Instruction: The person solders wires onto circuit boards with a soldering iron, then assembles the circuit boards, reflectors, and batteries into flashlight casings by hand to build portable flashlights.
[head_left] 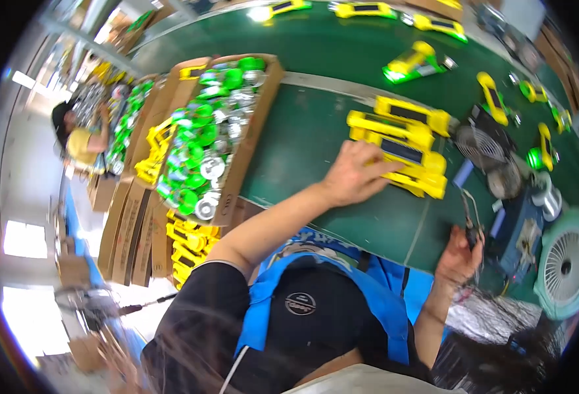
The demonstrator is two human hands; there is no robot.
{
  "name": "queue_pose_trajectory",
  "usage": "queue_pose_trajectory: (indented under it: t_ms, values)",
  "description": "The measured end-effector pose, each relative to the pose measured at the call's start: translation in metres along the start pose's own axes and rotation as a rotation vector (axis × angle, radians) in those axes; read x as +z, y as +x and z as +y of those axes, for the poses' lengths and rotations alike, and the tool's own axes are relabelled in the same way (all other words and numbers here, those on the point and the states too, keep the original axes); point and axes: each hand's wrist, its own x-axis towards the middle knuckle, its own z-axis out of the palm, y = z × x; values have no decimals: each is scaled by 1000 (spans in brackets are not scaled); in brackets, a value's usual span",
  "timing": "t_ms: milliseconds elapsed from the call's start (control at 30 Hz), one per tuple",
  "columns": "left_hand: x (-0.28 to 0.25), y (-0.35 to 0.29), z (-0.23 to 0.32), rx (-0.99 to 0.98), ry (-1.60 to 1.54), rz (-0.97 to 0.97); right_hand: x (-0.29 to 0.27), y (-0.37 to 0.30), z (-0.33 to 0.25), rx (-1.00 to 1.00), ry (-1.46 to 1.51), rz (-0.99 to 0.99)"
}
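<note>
Several yellow plastic housings (pixel 411 113) with dark rectangular panels lie side by side on the green bench. My left hand (pixel 358 174) reaches across to the left end of the nearest ones, its fingers curled and closed on a yellow housing (pixel 411 174). Part of that housing is hidden under the fingers. Lower right, my right hand (pixel 459 256) is closed round what looks like a soldering iron (pixel 471 233), its slim end pointing up and away. Close by are a blue box-shaped unit (pixel 516 240) and a spool of silvery wire (pixel 549 200).
A cardboard box (pixel 273 79) full of green and silver round parts stands on the left. Yellow-and-green lamps (pixel 411 62) lie on the far green belt (pixel 329 43). A small black fan (pixel 483 141) and a pale green fan (pixel 564 266) stand right. Another person (pixel 82 138) sits far left.
</note>
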Motion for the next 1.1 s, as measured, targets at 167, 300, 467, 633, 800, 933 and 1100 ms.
queue_pose_trajectory:
  t_ms: [167,300,467,633,800,933,1100]
  values:
    - [-36,-14,41,89,71,187,5,-16,-12,-33,-145,-164]
    - [-35,-68,54,-104,43,-69,28,-27,-7,-78,-270,-158]
    - [-185,-62,10,-376,403,-387,99,-59,18,-269,-676,-313]
    - [-348,-120,-116,-675,980,-173,121,-68,78,-71,-615,-442]
    - [-358,-149,-188,-552,626,-456,110,-39,103,-24,-577,-509]
    - [-355,-145,-200,-442,574,-503,108,-23,97,11,-525,-450]
    - [-375,-130,-170,-329,665,-222,112,-25,84,6,-636,-392]
